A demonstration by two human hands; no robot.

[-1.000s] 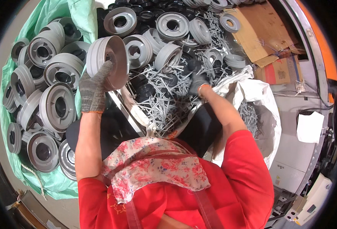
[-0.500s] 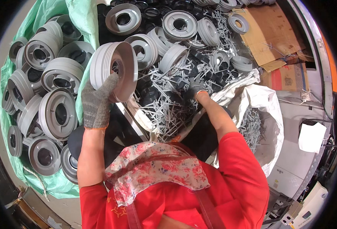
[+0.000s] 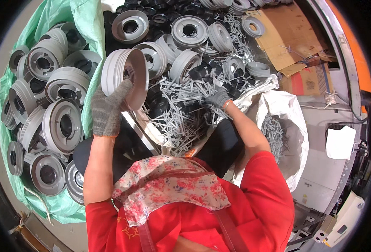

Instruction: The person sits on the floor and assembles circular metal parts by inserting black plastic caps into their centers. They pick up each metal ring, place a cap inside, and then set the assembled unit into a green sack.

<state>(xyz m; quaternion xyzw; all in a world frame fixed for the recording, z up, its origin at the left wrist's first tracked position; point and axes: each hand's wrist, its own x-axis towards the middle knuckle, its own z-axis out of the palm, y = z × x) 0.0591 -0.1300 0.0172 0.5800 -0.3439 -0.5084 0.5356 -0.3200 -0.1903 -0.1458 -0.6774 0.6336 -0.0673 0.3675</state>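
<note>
My left hand, in a grey knitted glove, grips a light grey plastic ring with a ribbed outer side. The thumb reaches over its inner edge, and the ring is tilted on its side, raised beside the green sack. My right hand, gloved the same way, is down in a heap of thin grey plastic sticks mixed with black rings. Its fingers are partly hidden among the pieces, so what they hold is unclear. Close beyond it, a black ring lies on the heap.
On the left a green woven sack holds several grey rings. More grey rings lie beyond the heap. A white sack with grey sticks stands right, near flattened cardboard and a grey cabinet.
My right hand has risen slightly out of the heap and shifted, with sticks and black rings stirred around it. The left hand still holds the grey ring in nearly the same place.
</note>
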